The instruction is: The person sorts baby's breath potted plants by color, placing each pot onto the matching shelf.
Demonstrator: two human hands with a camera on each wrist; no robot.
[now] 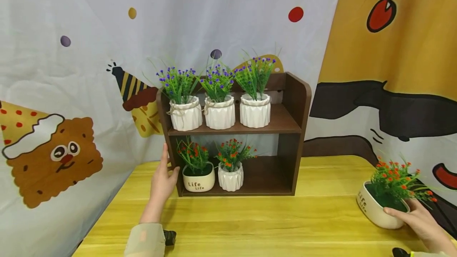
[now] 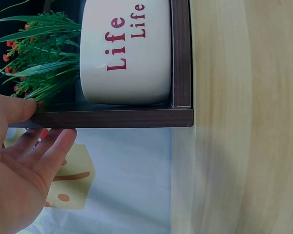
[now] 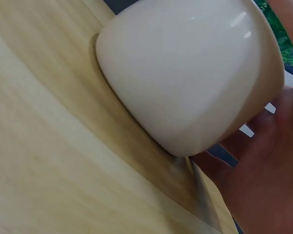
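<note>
A dark brown two-tier shelf (image 1: 296,162) stands on the table. My left hand (image 1: 161,183) holds its left side panel (image 2: 117,118), thumb on the inner side and fingers outside. Close by on the lower tier are a cream "Life" pot (image 1: 198,180) with orange-red flowers and a ribbed white pot (image 1: 231,177) with similar flowers. At the far right, my right hand (image 1: 421,219) grips another cream "Life" pot (image 1: 378,211) by its rim, thumb in front. This pot is tilted; whether its base touches the table I cannot tell.
Three ribbed white pots with purple flowers, left (image 1: 186,114), middle (image 1: 219,113) and right (image 1: 255,111), line the upper tier. Behind the yellow wood-grain table (image 1: 228,225) hangs a cartoon-print curtain (image 1: 228,11).
</note>
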